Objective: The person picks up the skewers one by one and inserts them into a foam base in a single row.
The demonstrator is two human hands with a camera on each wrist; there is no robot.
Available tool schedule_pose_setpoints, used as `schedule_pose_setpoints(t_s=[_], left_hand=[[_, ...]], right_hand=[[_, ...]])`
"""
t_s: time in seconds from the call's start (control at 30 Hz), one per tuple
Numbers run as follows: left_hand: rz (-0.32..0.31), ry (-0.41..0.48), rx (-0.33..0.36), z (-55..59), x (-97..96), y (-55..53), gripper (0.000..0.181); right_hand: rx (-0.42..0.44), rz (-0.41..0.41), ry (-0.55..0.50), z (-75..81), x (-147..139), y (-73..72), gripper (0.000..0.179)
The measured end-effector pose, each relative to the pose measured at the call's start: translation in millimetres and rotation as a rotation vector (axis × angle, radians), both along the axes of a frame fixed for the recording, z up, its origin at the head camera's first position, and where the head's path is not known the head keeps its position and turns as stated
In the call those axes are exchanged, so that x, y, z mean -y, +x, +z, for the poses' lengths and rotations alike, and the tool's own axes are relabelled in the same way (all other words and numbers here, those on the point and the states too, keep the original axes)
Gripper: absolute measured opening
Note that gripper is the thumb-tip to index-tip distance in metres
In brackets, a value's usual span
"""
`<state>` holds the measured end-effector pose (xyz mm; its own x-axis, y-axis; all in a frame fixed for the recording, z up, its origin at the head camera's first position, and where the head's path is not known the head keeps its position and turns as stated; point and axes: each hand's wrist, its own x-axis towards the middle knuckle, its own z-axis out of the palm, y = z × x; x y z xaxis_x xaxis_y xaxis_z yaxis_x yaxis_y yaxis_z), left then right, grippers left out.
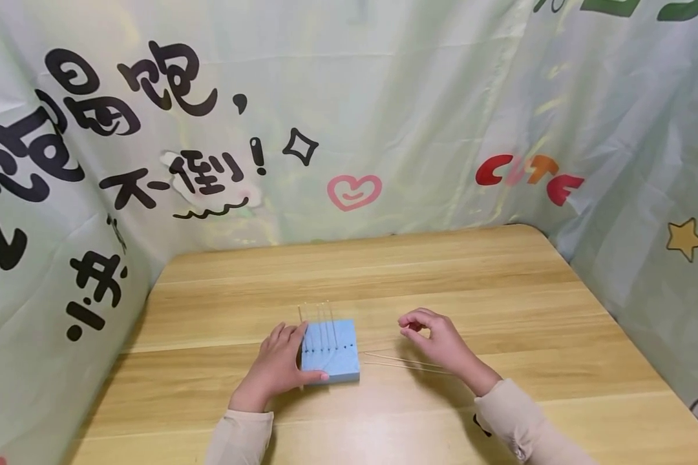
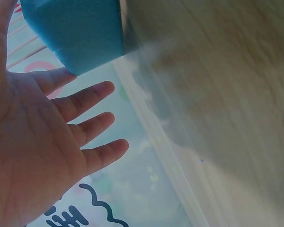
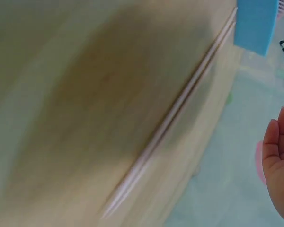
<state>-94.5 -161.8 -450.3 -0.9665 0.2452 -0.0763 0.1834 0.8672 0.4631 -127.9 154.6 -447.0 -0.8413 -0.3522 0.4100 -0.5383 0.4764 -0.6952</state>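
A blue foam block (image 1: 346,366) lies on the table, with a row of small dark holes across its top. Several thin wooden sticks (image 1: 333,326) stand upright in the holes toward the left; the two rightmost holes have none. My left hand (image 1: 276,361) holds the block at its left side, thumb along the front and index finger at the back. In the left wrist view the other fingers (image 2: 92,100) stretch out away from the block (image 2: 78,33). Above the table to the right, my right hand (image 1: 439,339) hovers with fingers loosely bent and nothing visible in them.
Two thin loose sticks (image 1: 407,363) lie on the wooden table (image 1: 326,426) between the block and my right forearm. The right wrist view shows these sticks (image 3: 170,116) running toward the block. A printed curtain (image 1: 407,116) hangs behind the table and along its sides.
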Motion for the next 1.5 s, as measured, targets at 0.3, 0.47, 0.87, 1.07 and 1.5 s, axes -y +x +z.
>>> schedule_pose_setpoints(t_s=[0.3, 0.47, 0.87, 1.07, 1.5], left_hand=[[-0.004, -0.011, -0.007, 3.8, 1.4, 0.3, 0.112], [-0.005, -0.012, -0.008, 5.5, 0.7, -0.4, 0.112], [-0.008, -0.017, -0.015, 2.3, 1.6, 0.0, 0.112], [-0.007, -0.019, -0.024, 0.8, 1.5, -0.7, 0.112], [-0.005, -0.006, -0.015, 0.5, 0.0, 0.7, 0.113]], right_hand=[[0.180, 0.023, 0.144, -6.9, -20, 5.8, 0.006], [0.241, 0.084, 0.205, -9.7, -24, 7.4, 0.003], [0.262, 0.099, 0.284, -19.9, -26, 7.5, 0.013], [0.247, 0.107, 0.301, -21.9, -25, 7.3, 0.015], [0.260, 0.103, 0.294, -22.2, -19, 11.8, 0.012]])
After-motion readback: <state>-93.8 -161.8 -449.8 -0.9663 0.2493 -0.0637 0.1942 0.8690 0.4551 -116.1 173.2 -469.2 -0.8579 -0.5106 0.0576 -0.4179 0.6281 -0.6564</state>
